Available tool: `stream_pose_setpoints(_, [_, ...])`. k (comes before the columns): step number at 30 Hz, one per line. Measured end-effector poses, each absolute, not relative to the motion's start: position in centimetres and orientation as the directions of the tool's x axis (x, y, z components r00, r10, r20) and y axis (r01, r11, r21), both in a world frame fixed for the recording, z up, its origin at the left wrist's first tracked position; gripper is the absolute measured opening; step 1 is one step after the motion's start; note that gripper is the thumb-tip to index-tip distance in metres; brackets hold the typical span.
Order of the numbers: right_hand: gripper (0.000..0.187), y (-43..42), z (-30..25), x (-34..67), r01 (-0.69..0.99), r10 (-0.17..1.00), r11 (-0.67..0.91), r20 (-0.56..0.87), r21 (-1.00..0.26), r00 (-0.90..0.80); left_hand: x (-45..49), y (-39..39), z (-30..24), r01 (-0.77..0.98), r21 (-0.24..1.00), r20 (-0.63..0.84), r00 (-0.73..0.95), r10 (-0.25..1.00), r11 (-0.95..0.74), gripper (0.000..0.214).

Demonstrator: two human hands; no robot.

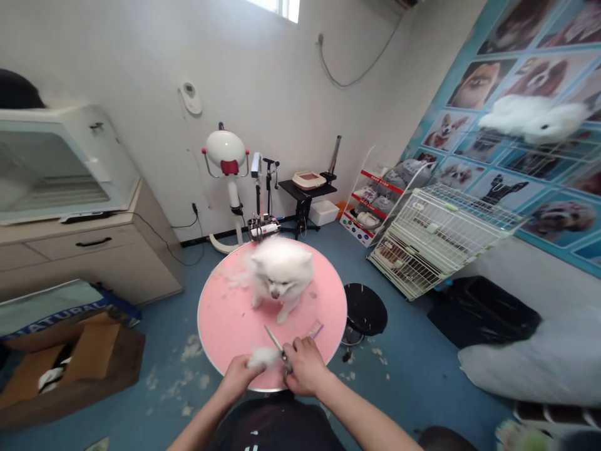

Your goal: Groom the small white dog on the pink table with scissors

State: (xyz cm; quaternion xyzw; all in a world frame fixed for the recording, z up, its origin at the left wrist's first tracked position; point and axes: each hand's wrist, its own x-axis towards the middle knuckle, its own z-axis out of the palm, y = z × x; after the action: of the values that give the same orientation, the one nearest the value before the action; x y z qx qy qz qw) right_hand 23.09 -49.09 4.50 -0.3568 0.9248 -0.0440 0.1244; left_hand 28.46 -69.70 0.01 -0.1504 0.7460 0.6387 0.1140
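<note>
A fluffy white dog sits on a round pink table, facing me. At the near edge, my right hand is closed around a pair of scissors, whose blades point away from me toward the dog's front. My left hand pinches a clump of white fur just left of the scissors; the fingertips are partly hidden by it. Beyond my right hand lies a comb, partly covered by that hand. Loose white fur is scattered to the dog's left side in view.
A black stool stands close to the table's right. Wire cages and a shelf rack are farther right. Behind the table is a white dryer on a stand. A cardboard box sits at left on the fur-strewn floor.
</note>
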Motion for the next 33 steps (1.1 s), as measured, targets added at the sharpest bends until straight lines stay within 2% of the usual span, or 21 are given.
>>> stream_pose_setpoints(3, [0.050,-50.6,6.5,23.7,-0.712,-0.718,0.693,-0.202,-0.115,-0.666,29.9,-71.5,1.0,-0.375,0.921,-0.364,-0.925,-0.113,0.107,0.024])
stream_pose_setpoints(9, [0.054,-53.3,8.4,25.2,-0.784,-0.781,0.616,-0.195,-0.082,-0.593,32.9,-72.8,0.6,-0.388,0.914,-0.348,-0.900,-0.264,0.117,0.032])
stream_pose_setpoints(12, [0.050,-54.5,8.2,26.1,-0.848,-0.840,0.523,-0.216,-0.084,-0.497,34.0,-74.9,0.2,-0.375,0.927,-0.349,-0.865,-0.361,0.001,0.036])
stream_pose_setpoints(15, [0.046,-55.6,8.0,26.8,-0.873,-0.866,0.474,-0.240,-0.114,-0.438,35.1,-80.0,0.5,-0.361,0.924,-0.370,-0.768,-0.523,-0.125,0.039])
stream_pose_setpoints(17, [0.046,-56.4,8.1,26.9,-0.861,-0.856,0.492,-0.249,-0.127,-0.452,36.4,-83.9,0.8,-0.442,0.896,-0.327,-0.607,-0.724,-0.034,0.031])
stream_pose_setpoints(18, [0.046,-56.8,8.2,26.9,-0.855,-0.850,0.503,-0.251,-0.126,-0.463,37.1,-85.4,0.8,-0.513,0.858,-0.305,-0.549,-0.778,0.026,0.026])
stream_pose_setpoints(19, [0.047,-57.2,8.3,26.9,-0.853,-0.847,0.507,-0.254,-0.122,-0.467,37.8,-86.3,0.8,-0.554,0.828,-0.286,-0.549,-0.785,0.086,0.025])
stream_pose_setpoints(20, [0.047,-57.5,8.4,26.9,-0.855,-0.846,0.506,-0.258,-0.116,-0.466,38.3,-86.6,0.7,-0.573,0.808,-0.304,-0.609,-0.733,0.141,0.027])
stream_pose_setpoints(21, [0.047,-57.9,8.5,27.0,-0.859,-0.848,0.501,-0.262,-0.109,-0.461,38.8,-86.1,0.5,-0.535,0.821,-0.306,-0.708,-0.637,0.200,0.029])
stream_pose_setpoints(23, [0.048,-58.4,8.6,27.2,-0.866,-0.852,0.489,-0.265,-0.100,-0.451,39.0,-83.5,0.0,-0.415,0.867,-0.319,-0.887,-0.333,0.275,0.031])
stream_pose_setpoints(25, [0.047,-58.6,8.5,27.6,-0.869,-0.853,0.486,-0.269,-0.096,-0.447,38.4,-79.8,-0.6,-0.351,0.887,-0.339,-0.936,-0.095,0.300,0.030])
stream_pose_setpoints(26, [0.047,-58.6,8.3,27.8,-0.868,-0.852,0.487,-0.272,-0.094,-0.448,37.9,-78.0,-1.0,-0.347,0.890,-0.352,-0.935,-0.036,0.297,0.031])
stream_pose_setpoints(27, [0.047,-58.6,8.1,28.0,-0.866,-0.848,0.491,-0.279,-0.090,-0.452,37.3,-76.6,-1.3,-0.344,0.895,-0.352,-0.936,-0.024,0.283,0.032])
stream_pose_setpoints(29, [0.049,-58.3,7.4,28.3,-0.854,-0.829,0.515,-0.302,-0.081,-0.471,36.2,-75.1,-2.1,-0.356,0.912,-0.346,-0.935,-0.081,0.203,0.033])
stream_pose_setpoints(31, [0.051,-57.7,6.5,28.4,-0.824,-0.790,0.563,-0.335,-0.062,-0.514,35.4,-75.8,-2.8,-0.388,0.913,-0.358,-0.910,-0.209,0.124,0.033])
stream_pose_setpoints(33, [0.054,-56.3,5.3,28.4,-0.782,-0.736,0.622,-0.373,-0.045,-0.565,35.0,-78.3,-3.7,-0.451,0.881,-0.373,-0.848,-0.377,0.142,0.031])
